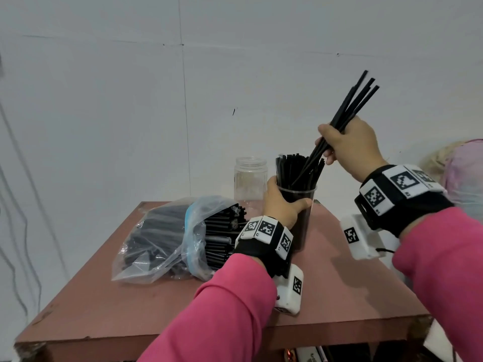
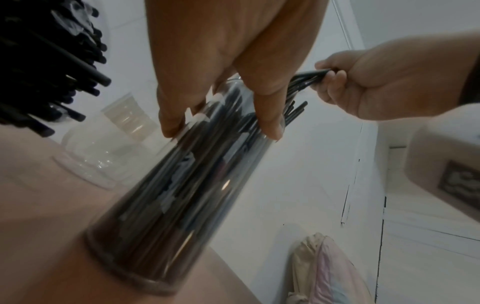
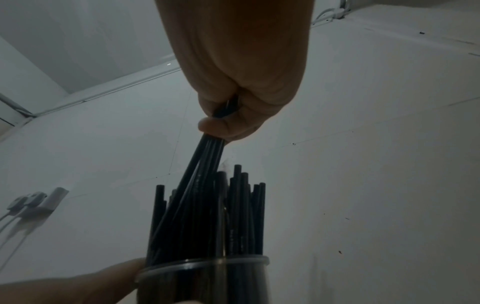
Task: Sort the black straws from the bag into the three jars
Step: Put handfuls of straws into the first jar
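Observation:
A clear jar packed with black straws stands on the reddish table. My left hand wraps around the jar's upper wall, thumb in front. Above its mouth my right hand grips a small bunch of black straws, tilted, their lower ends dipping among the straws in the jar. The left wrist view shows the jar from below with my fingers on it. Looking up from the right wrist, the bunch runs from my fist into the jar. An empty clear jar stands behind to the left.
A clear plastic bag full of black straws lies on the table's left side, its open end facing the jars. A white wall is close behind. A pink and cream cloth bundle sits off the table at right. The table's front stretch is bare.

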Available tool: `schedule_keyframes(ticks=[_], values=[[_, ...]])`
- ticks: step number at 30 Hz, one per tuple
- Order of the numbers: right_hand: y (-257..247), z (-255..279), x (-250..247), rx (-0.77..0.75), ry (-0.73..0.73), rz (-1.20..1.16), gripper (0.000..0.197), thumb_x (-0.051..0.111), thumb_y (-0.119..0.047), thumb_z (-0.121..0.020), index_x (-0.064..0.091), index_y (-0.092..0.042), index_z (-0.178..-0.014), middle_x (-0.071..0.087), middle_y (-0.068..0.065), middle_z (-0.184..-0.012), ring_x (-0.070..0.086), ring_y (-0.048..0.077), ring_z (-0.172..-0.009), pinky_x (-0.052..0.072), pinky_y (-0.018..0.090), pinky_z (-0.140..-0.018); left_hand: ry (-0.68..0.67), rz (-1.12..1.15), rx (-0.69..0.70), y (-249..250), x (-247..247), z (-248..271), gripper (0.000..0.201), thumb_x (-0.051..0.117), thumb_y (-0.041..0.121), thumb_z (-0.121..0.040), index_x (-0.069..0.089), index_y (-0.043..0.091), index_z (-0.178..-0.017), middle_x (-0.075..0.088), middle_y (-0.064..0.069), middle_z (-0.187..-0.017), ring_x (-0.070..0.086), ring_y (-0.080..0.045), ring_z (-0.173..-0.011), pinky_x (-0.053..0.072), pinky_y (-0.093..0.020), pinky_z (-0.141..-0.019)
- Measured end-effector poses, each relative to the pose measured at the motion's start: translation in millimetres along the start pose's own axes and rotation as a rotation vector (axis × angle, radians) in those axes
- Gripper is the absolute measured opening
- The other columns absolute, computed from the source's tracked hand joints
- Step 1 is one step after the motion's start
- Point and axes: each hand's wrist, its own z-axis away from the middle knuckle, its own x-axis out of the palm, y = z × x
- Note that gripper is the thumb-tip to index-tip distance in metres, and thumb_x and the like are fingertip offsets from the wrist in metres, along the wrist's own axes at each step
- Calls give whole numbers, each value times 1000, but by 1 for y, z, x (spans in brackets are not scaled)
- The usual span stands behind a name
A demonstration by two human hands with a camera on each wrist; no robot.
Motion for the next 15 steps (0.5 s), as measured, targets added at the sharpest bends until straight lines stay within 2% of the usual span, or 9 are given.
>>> schedule_keyframes(ticks=[4,6,8,10,12,14,15], values=[[4,-2,5,1,5,52,24,55,-17,-93,58,5,-102,69,14,-84,51,5,-36,44,18,-37,-2,10,19,-3,-1,-3,77,81,11,-72,36,20,-134,55,-3,-126,54,-20,-116,43,-37,-103],[8,2,11,13,-32,119,23,57,-19,-93,58,3,-99,66,11,-77,52,4,-36,42,16,-38,-9,15,26,-5,-1,-3,76,81,11,-73,36,20,-134,54,-3,-126,53,-20,-116,43,-36,-102],[14,8,18,-9,-28,230,23,59,-23,-91,58,0,-92,62,9,-75,55,6,-47,41,16,-42,-9,13,28,-7,-1,-4,77,81,12,-73,35,21,-134,54,-3,-127,53,-20,-116,43,-37,-102],[21,15,24,-75,7,384,28,61,-32,-88,56,-5,-83,57,10,-88,58,18,-75,39,23,-56,-3,15,30,-7,-1,-4,77,81,12,-72,36,21,-134,55,-4,-127,53,-21,-116,43,-39,-103],[25,24,28,-117,20,563,35,63,-40,-86,51,-7,-80,47,6,-100,48,24,-98,40,30,-77,-7,28,26,-8,-1,-5,76,81,11,-72,36,21,-133,56,-5,-126,55,-21,-115,44,-41,-103],[25,30,31,-81,28,676,41,66,-47,-82,52,-10,-88,47,5,-112,41,27,-112,36,38,-94,-15,34,25,-9,0,-6,75,81,11,-71,37,22,-131,56,-5,-124,56,-22,-114,45,-43,-102],[24,31,32,-43,30,628,48,69,-51,-78,54,-11,-100,47,6,-121,40,27,-118,35,41,-99,-14,33,27,-10,0,-6,76,82,12,-70,37,23,-130,56,-5,-124,56,-22,-114,45,-43,-102]])
